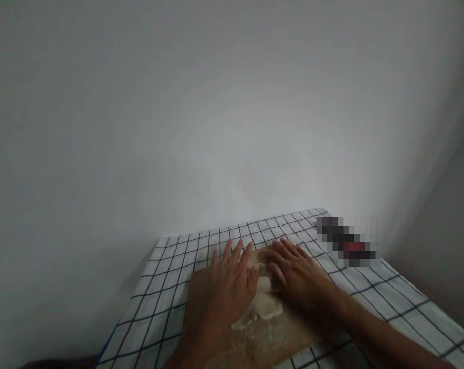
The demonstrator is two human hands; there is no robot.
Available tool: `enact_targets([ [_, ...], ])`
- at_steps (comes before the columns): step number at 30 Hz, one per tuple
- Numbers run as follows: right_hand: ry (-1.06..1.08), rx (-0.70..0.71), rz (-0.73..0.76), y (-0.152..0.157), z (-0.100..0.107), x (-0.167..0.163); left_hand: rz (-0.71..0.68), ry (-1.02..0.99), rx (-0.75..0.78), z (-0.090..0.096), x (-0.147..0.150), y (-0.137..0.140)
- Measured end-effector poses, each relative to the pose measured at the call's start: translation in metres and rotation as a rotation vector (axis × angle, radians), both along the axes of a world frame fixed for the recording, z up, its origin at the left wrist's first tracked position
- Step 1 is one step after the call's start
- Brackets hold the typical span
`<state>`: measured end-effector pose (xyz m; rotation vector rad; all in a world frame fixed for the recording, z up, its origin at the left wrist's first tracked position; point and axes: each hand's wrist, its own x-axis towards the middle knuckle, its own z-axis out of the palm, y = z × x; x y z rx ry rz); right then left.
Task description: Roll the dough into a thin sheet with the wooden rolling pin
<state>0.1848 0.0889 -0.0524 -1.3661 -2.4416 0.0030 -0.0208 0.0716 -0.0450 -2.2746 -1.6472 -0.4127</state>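
Checked cloth (159, 292), brd (280, 338) on top, dough (266, 306) btwn L & R hands (232, 284) (299, 277).

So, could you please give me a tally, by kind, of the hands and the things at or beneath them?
Hands, left hand and right hand: 2
Pale cylinder: 1
Dough sheet: 1
Board: 1
Checked cloth: 1
Total: 6

We count two hands, one left hand (231, 283) and one right hand (299, 271); one board (289, 333), inside the checked cloth's edges; one cloth (166, 287); one visible sheet of dough (268, 307) within the board's edges; one pale roller (268, 285) between the hands; one pixelated patch (345, 240) along the cloth's right edge, its contents uncountable to us.
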Motion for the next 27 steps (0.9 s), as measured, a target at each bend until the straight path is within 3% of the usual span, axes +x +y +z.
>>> enact_targets([
  [4,0.049,0.066,-0.005,-0.046,-0.003,0.0,-0.052,-0.007,0.008,-0.002,-0.005,-0.029],
  [8,0.058,0.109,0.026,-0.049,-0.003,-0.002,-0.103,-0.025,0.03,-0.008,-0.011,-0.039],
  [17,0.006,0.033,0.059,0.011,0.016,-0.007,0.014,-0.134,-0.007,-0.005,0.004,-0.004],
  [21,-0.042,-0.047,0.075,0.05,0.014,-0.008,0.038,-0.164,-0.043,-0.004,0.0,0.02],
  [27,-0.031,-0.057,0.052,0.092,0.007,-0.017,0.091,-0.18,-0.204,-0.001,-0.008,0.053],
])
